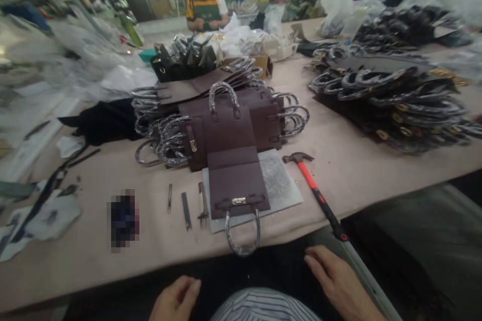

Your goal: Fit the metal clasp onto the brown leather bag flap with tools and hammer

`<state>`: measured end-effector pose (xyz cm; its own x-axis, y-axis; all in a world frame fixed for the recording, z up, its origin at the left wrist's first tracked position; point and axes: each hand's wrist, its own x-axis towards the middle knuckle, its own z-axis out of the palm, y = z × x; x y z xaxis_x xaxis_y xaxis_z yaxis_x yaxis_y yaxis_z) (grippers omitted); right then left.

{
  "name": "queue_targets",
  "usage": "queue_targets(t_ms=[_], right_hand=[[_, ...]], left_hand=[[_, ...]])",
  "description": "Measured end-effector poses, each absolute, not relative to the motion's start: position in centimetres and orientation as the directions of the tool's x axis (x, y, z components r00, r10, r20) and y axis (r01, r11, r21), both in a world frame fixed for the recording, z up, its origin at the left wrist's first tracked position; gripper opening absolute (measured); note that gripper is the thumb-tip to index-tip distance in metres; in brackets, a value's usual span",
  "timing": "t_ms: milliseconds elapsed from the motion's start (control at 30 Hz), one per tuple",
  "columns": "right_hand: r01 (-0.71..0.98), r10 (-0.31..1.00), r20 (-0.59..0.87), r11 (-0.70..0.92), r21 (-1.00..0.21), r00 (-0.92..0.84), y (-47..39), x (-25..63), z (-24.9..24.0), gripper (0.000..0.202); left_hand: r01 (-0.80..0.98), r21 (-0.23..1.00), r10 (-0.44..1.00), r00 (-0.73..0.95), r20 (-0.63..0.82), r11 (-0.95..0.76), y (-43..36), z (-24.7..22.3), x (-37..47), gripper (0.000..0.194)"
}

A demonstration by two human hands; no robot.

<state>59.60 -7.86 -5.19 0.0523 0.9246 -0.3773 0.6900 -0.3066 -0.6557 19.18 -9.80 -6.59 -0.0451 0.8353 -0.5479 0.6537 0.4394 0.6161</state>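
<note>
I'm resting both hands, left hand and right hand, open and empty; brown bag panel ahead of my fingertips, hammer just past my right fingers, no readable writing.

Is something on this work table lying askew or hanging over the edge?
Yes. The hammer lies slanted, its handle sticking out past the table edge near the right hand. The bag piece handle overhangs too.

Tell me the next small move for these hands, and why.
Probably the right hand should reach up to the hammer. Both hands are empty and below the table edge, the left hand too. The hammer's handle points toward the right hand, and a brown bag piece already lies on the grey slab with punches beside it.
</note>
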Motion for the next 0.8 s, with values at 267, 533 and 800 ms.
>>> queue_targets(t_ms=[267, 533, 800], right_hand=[[0.747, 0.947, 0.182, 0.321, -0.582, -0.265, 2.4, 52.9, -4.4, 0.034], [0.75, 0.881, 0.202, 0.47, -0.465, -0.427, 7.1, 51.4, -5.5, 0.032], [0.685, 0.867, 0.278, 0.497, -0.533, -0.413, 7.7, 51.7, -6.9, 0.025]], left_hand=[[0.799, 0.567, 0.95, 0.02, 0.312, -0.203, -1.4, -5.0, 25.3, 0.024], [0.809, 0.497, 0.911, 0.108, 0.399, -0.314, -1.5, -7.0, 32.0, 0.019], [0.765, 0.569, 0.909, 0.048, 0.413, -0.3, -0.8, -7.6, 32.1, 0.015]])
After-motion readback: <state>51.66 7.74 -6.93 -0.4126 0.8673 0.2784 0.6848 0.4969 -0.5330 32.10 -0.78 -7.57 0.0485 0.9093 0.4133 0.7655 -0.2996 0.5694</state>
